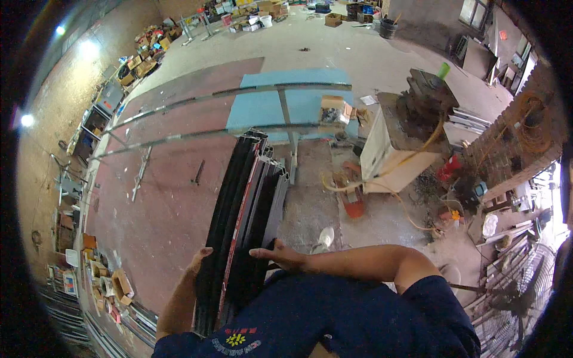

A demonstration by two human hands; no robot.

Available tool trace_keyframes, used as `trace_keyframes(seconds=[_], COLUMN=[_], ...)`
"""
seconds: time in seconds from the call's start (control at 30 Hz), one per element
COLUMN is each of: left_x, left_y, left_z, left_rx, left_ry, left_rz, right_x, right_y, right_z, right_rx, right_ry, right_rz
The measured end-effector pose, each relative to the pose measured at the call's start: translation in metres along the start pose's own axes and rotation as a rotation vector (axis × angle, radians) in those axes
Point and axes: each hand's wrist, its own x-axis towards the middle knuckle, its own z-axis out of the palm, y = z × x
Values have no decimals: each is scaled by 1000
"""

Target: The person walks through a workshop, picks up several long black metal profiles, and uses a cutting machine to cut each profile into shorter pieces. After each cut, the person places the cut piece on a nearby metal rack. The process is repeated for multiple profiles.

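Observation:
A bundle of long dark metal profiles (243, 209) lies against my body and points away from me, its hollow cut ends at the far tip. A red and white strip runs along one profile. My left hand (202, 260) clasps the bundle's left side, thumb on top and most fingers hidden. On the right side my right hand (285, 256) grips it, thumb over the upper face and fingers out of sight underneath.
A long metal rack (197, 137) stands ahead over reddish and blue floor sheets. To the right are a pale cabinet (388, 158) carrying a dark machine, a yellow hose (412, 161) and a large fan (516, 292). An open carton (334, 111) sits by the rack. Boxes (122, 286) line the left wall.

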Motion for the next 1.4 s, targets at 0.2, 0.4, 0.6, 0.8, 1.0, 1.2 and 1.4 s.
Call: trace_keyframes(seconds=[0.2,0.4,0.6,0.8,1.0,1.2,1.4], left_x=[93,201,333,414,487,523,513], left_y=[113,226,347,444,481,467,481], left_z=[69,102,81,114,96,75,88], left_rx=[-16,-9,120,68,-96,-215,-56], left_ry=[17,39,-9,-16,-115,-163,-3], left_rz=[40,-57,-64,-34,-65,-58,-22], right_x=[80,178,284,387,441,441,438], right_y=[-97,-182,-271,-355,-402,-411,-370], right_z=[-76,-158,-219,-290,-312,-328,-380], right_rx=[7,136,238,204,234,424,190], right_ry=[124,198,102,139,239,122,379], right_rz=[-187,-43,-250,-280,-317,-285,-288])
